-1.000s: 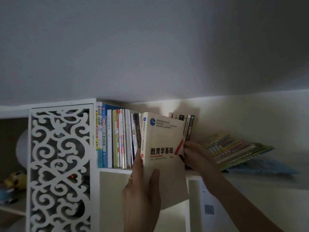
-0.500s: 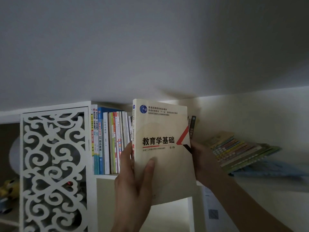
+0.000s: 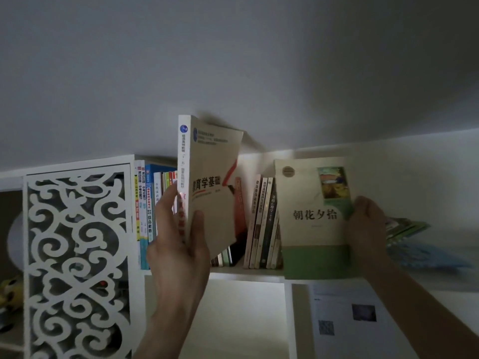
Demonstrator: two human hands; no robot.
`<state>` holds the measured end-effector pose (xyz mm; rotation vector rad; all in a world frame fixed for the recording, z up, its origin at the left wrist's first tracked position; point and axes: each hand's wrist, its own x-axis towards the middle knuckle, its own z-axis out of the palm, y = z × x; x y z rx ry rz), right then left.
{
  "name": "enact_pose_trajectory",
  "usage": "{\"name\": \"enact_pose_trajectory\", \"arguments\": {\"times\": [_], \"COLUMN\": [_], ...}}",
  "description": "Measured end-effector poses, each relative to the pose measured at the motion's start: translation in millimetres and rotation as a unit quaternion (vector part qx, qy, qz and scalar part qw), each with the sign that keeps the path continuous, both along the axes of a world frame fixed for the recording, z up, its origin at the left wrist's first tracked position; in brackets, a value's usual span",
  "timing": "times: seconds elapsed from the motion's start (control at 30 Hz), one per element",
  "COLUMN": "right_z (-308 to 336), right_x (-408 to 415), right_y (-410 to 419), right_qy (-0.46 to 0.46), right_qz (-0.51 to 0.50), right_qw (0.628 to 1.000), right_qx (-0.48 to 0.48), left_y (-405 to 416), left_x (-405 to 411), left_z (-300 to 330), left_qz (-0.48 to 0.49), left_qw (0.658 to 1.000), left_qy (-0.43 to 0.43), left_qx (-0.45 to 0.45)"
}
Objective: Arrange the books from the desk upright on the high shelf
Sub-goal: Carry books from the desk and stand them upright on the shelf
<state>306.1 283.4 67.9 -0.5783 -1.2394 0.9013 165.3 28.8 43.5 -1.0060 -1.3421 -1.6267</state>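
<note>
High shelf (image 3: 248, 275) carries upright books (image 3: 261, 224). Left hand (image 3: 178, 244) grips a cream textbook (image 3: 210, 182) raised upright; right hand (image 3: 368, 229) holds a green-banded book (image 3: 311, 229) by its edge.

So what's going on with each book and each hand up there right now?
Cream book: upright, raised above the row, gripped by left hand.
Green-banded book: upright at the shelf front, cover facing out, held by right hand.
Shelved books: standing, some leaning.
Stack on the right: lying slanted.
</note>
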Motion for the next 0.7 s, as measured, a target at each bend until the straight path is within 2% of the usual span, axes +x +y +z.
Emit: {"name": "enact_pose_trajectory", "arguments": {"times": [0.13, 0.27, 0.33, 0.6, 0.7], "right_z": [0, -3, -6, -22, -26], "right_x": [8, 16, 18, 26, 26], "right_y": [12, 8, 13, 24, 30], "right_qy": [0.066, 0.138, 0.163, 0.121, 0.106], "right_qz": [0.064, 0.154, 0.211, 0.287, 0.285], "right_qw": [0.992, 0.971, 0.955, 0.945, 0.946], "right_qx": [-0.086, -0.119, -0.129, -0.104, -0.109], "left_y": [2, 18, 31, 64, 76], "left_x": [-11, -19, -28, -68, -70], "left_z": [5, 2, 2, 6, 3], "left_qz": [-0.020, -0.061, -0.040, 0.086, 0.086], "left_qw": [1.000, 0.997, 0.997, 0.983, 0.980], "left_qy": [-0.005, -0.034, -0.045, 0.006, 0.030], "left_qx": [-0.001, -0.027, -0.056, -0.162, -0.176]}}
